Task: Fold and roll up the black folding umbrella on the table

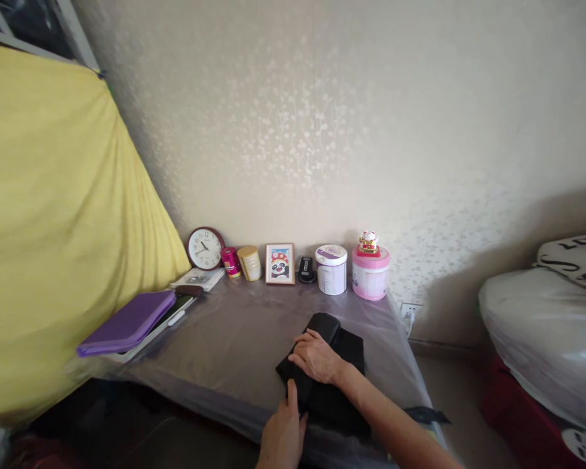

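Right hand (318,359) lies spread over a black case (325,327), left hand (283,430) pinching its near end; even pressure should help.

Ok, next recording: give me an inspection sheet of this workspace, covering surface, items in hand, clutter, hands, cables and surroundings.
Surface: table under a wrinkled, see-through cover.
Items in hand: black bundle, part rounded, part flat; whether joined cannot be told.
Clutter: clock, pink can, jar, panda picture, white tub and pink tub with cat figurine on top, along the wall; purple folder at left.
Hands: right palm-down on the bundle; left at its near end, grip unclear.
Cables: white lead at wall socket.
Surroundings: yellow cloth left; plastic-wrapped pile right.
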`<state>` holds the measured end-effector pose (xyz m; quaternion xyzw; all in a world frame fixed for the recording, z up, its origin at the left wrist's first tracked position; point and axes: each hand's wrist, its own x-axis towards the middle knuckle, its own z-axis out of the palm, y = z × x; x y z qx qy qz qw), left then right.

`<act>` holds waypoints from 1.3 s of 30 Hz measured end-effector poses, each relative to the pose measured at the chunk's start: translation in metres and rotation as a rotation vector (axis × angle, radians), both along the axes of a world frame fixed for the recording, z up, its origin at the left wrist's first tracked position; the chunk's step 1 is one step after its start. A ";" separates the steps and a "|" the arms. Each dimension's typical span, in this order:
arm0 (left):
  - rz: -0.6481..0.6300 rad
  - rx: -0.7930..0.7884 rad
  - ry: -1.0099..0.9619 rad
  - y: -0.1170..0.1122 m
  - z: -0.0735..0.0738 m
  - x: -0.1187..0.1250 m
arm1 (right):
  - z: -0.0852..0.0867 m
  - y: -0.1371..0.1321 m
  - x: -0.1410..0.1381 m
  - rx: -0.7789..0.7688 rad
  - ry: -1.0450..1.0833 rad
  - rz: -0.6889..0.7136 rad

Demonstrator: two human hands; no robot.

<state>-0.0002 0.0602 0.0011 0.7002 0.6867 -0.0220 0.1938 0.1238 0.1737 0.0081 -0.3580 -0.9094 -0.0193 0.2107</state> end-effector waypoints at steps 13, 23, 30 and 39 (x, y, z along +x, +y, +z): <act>-0.003 0.057 0.009 0.000 -0.005 -0.004 | 0.013 -0.003 0.099 0.061 0.300 -0.354; -0.021 0.062 -0.041 0.001 -0.004 -0.010 | -0.011 -0.086 0.134 -0.050 0.159 -0.269; -0.026 0.054 -0.085 0.004 -0.003 -0.015 | -0.011 -0.101 0.115 -0.014 0.156 -0.159; -0.025 0.056 -0.138 0.006 -0.005 -0.018 | 0.006 -0.085 0.094 -0.054 0.291 -0.111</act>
